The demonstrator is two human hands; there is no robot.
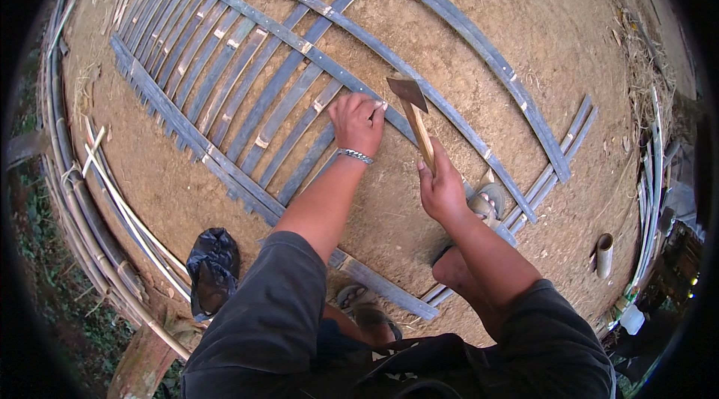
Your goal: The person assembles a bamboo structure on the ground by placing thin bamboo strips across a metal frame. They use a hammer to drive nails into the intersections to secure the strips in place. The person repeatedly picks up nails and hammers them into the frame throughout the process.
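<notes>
My right hand (440, 185) is wrapped round the wooden handle of a hatchet (409, 93). Its dark metal head is raised just right of my left hand (358, 125), above the bamboo frame. The fingers of my left hand are pinched together against a long dark bamboo strip (329, 65) of that frame. Whatever they hold, if anything, is too small to make out. Several shorter bamboo slats (281, 95) run crosswise from this strip to a lower long strip (168, 103). A slat end lies under my left hand and wrist.
Two more long bamboo strips (449, 17) curve across the far side, resting on crosspieces (550, 174). A black plastic bag (213, 264) lies at lower left, near bamboo poles (82, 212). A short bamboo tube (604, 253) stands at right. My sandalled feet (488, 200) are beside the frame.
</notes>
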